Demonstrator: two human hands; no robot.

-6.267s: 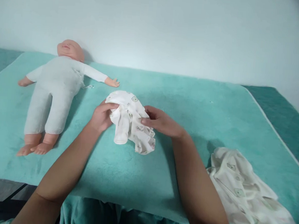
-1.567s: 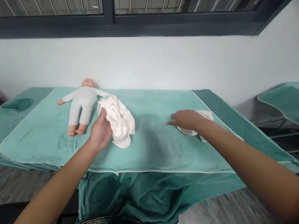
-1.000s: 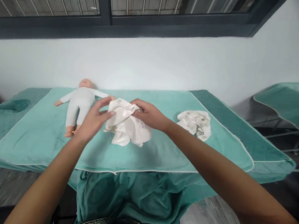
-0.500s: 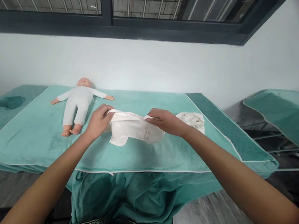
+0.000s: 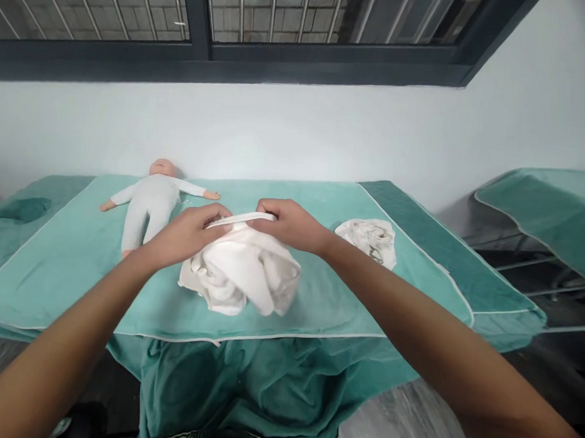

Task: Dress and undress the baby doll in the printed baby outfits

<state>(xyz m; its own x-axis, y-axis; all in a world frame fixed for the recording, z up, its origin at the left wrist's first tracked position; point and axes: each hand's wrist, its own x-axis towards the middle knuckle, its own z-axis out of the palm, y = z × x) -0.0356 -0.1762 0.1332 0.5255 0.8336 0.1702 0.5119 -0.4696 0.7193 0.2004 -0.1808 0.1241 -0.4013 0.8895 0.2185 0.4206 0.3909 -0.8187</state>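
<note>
A small white baby garment (image 5: 241,272) hangs bunched between both hands above the teal towel (image 5: 68,277). My left hand (image 5: 189,232) pinches its upper edge on the left. My right hand (image 5: 287,224) grips the same edge on the right, fingers closed. A baby doll (image 5: 148,202) in a pale grey suit lies on its back at the far left of the towel, arms spread. A second crumpled white garment (image 5: 368,238) lies on the towel to the right of my right forearm.
The towel covers a bed draped in dark teal sheet (image 5: 240,389), against a white wall under a dark-framed window (image 5: 235,35). A dark teal pillow (image 5: 17,208) sits far left. Another teal-covered bed (image 5: 553,210) stands at the right, across grey floor.
The hands have come closer together on the garment's edge, and the cloth, stretched flat half a second ago, now sags in a bunch. The view tilted slightly.
</note>
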